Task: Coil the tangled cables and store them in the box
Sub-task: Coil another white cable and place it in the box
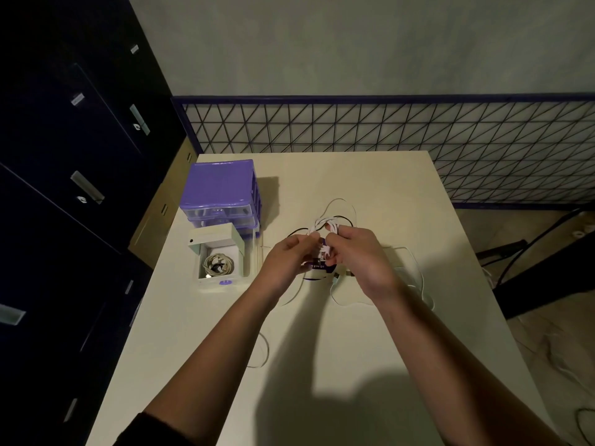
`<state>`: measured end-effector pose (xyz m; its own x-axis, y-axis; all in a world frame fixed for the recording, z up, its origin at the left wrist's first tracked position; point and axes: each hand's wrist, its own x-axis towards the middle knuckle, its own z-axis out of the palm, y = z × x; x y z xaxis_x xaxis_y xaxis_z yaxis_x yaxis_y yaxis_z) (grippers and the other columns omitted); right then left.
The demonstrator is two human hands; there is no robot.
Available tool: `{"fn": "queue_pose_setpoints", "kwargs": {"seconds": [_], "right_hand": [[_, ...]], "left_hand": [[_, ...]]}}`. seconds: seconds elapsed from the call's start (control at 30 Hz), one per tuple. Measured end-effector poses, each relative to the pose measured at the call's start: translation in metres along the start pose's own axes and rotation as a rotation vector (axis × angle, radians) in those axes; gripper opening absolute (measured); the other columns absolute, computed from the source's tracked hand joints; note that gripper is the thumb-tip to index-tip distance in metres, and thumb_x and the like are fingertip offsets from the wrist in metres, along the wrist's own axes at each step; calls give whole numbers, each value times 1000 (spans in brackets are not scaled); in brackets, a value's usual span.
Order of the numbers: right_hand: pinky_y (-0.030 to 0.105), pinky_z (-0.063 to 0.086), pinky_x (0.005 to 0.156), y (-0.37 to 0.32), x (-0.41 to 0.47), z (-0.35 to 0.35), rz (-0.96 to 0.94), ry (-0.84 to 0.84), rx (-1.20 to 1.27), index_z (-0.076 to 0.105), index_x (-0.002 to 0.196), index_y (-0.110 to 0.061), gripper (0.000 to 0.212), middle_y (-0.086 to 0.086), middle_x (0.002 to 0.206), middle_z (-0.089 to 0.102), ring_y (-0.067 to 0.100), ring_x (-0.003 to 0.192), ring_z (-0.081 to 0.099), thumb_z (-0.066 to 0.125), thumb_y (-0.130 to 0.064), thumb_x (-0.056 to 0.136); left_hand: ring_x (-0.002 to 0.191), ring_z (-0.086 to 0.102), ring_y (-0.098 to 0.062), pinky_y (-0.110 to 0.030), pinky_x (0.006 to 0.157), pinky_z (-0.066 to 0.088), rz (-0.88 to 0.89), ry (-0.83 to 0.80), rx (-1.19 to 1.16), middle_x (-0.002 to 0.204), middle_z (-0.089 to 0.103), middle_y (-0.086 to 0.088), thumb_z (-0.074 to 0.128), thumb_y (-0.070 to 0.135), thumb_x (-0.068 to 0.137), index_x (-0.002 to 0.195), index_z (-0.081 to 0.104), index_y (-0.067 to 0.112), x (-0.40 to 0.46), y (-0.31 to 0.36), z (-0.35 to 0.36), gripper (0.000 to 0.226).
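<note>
A tangle of white and black cables (pixel 331 220) lies at the middle of the cream table (pixel 322 333). My left hand (pixel 286 262) and my right hand (pixel 363 262) are raised together over it, both pinching white cable strands between the fingertips. Loose white cable loops (pixel 415 278) trail to the right and toward the table's front. An open white box (pixel 219 265) stands at the left with one coiled cable (pixel 218 263) inside, its lid tilted up behind it.
A purple drawer unit (pixel 222 191) stands behind the box at the table's left back. Dark cabinets (pixel 64 188) fill the left side. A wire grid panel (pixel 386 130) runs behind the table. More cables lie on the floor at the right (pixel 563 371).
</note>
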<state>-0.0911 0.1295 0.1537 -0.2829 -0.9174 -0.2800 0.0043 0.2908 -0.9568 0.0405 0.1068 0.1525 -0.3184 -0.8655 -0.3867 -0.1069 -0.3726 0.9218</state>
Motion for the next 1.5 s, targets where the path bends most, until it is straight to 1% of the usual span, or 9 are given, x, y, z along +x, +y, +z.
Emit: {"fn": "queue_pose_setpoints", "kwargs": {"seconds": [0.1,0.27,0.47,0.7,0.87,1.03,1.17,1.3,1.5], "right_hand": [[33,49,63,0,1,0,10,-49,-32,68,77,-3,16,6,64,60,19,59,55,56,-7,86],[33,44,62,-2,0,-4,-12,-122,-54,70,86,-4,13,7,66,58,20,59,50,58,-9,87],[16,42,54,0,-5,-5,-14,-184,-74,72,84,-12,11,-4,60,57,12,56,49,63,-7,88],[26,52,64,6,-4,-2,71,-140,131,73,91,-3,11,11,73,59,19,64,52,68,-12,87],[8,43,53,4,-6,4,-113,-34,-104,72,88,-5,5,-2,68,63,0,52,55,69,-8,85],[23,50,68,18,-4,15,-324,103,-323,73,85,-10,5,3,80,62,11,67,59,73,-9,80],[19,46,56,18,-5,14,-141,33,-121,72,78,-14,8,-11,58,62,2,53,54,70,-11,85],[25,45,60,20,0,11,53,-34,149,71,83,-11,7,9,70,59,15,61,50,66,-12,88],[25,44,61,21,2,20,67,-106,204,70,76,-16,15,4,69,59,14,62,48,65,-10,89]], "left_hand": [[78,63,-11,-29,85,53,54,28,78,82,69,0,58,40,93,91,70,12,4,5,-2,30],[68,67,-4,-14,66,53,87,51,-24,79,73,-1,59,24,95,98,72,6,5,11,-3,23],[72,70,-14,-20,66,55,127,162,-181,83,74,-8,62,15,92,96,73,4,4,8,-2,16],[66,67,-5,-14,61,51,135,217,-209,83,73,-5,64,20,91,102,73,2,7,5,-3,23],[60,62,-4,-12,55,45,135,286,-182,78,73,-4,67,24,89,97,75,6,10,3,-5,21],[62,65,-4,-13,59,49,125,327,-164,73,74,2,68,27,88,98,76,12,12,-3,-7,20],[65,66,-4,-14,59,51,56,186,-119,83,73,-3,63,27,92,101,74,13,9,-2,-16,21],[83,65,-7,-24,81,56,79,-43,-53,96,71,-2,53,21,98,116,69,14,6,-9,-26,25],[69,60,-13,-23,70,56,84,114,-158,80,68,-6,62,14,92,90,74,15,6,-12,-29,13]]}}
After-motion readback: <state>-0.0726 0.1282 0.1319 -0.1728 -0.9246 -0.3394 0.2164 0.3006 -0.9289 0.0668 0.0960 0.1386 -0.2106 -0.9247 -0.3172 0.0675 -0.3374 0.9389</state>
